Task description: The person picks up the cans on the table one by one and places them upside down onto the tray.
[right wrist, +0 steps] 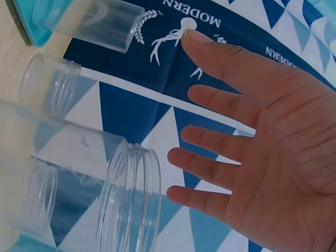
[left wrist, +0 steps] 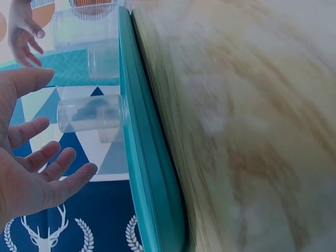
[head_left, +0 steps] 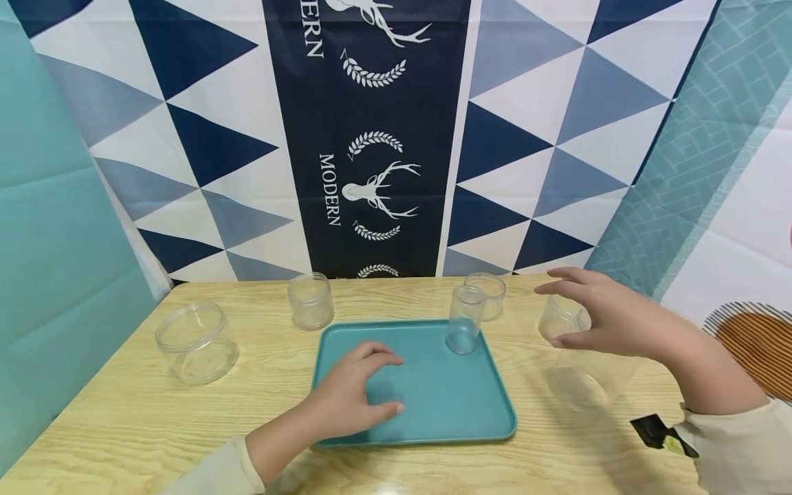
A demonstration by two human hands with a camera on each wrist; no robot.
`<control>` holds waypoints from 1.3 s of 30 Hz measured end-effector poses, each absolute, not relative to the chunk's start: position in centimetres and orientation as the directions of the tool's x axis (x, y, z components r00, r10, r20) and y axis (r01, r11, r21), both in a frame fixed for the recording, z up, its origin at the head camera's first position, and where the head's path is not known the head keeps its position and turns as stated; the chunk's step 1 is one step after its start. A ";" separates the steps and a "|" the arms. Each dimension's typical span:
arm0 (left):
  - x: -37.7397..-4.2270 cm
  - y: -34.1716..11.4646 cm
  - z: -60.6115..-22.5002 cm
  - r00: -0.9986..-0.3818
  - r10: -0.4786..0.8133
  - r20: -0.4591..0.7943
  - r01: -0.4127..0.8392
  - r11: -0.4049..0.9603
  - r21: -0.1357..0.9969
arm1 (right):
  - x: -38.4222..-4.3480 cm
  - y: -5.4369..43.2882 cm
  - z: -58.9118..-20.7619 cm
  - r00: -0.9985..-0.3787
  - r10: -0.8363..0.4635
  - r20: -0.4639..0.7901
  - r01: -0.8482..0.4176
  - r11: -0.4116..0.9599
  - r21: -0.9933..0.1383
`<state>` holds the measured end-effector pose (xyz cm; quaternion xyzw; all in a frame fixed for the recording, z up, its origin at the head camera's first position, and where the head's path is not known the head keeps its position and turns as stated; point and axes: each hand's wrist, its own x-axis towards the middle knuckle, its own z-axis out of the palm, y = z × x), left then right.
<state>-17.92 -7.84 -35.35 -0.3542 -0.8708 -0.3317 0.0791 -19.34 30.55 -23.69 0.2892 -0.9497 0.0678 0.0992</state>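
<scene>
My left hand (head_left: 353, 395) hovers over the left half of the teal tray (head_left: 433, 399), fingers spread and holding nothing. On the tray's far right part stands a slim clear jar (head_left: 465, 320). To the right of the tray, my right hand (head_left: 609, 316) is raised above a large clear jar (head_left: 578, 392), which it partly hides in the head view. The right wrist view shows that jar's threaded rim (right wrist: 142, 199) just beyond the fingertips, with the fingers apart and nearly straight.
Beyond the tray's back right corner sits a short clear jar (head_left: 493, 302). Another small jar (head_left: 557, 317) is partly behind my right hand. A clear jar (head_left: 311, 302) stands at the back left, and a wide one (head_left: 198, 344) at the left. A patterned cloth (head_left: 383, 137) hangs behind the table.
</scene>
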 end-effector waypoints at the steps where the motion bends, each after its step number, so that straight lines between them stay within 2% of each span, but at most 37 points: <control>1: -17.9 -7.7 -35.3 -0.738 0.564 0.369 0.667 0.528 0.526 | -19.3 30.7 -23.7 -0.817 -0.533 0.221 -0.559 0.826 -0.074; 21: -18.1 -4.6 -34.9 -0.741 0.588 0.325 0.649 0.500 0.573 | -19.7 33.3 -24.1 -0.896 -0.440 0.058 -0.444 0.892 -0.086; 39: -18.6 -1.8 -35.2 -0.706 0.618 0.347 0.667 0.414 0.620 | -19.9 34.4 -24.2 -0.914 -0.404 -0.039 -0.397 0.910 -0.118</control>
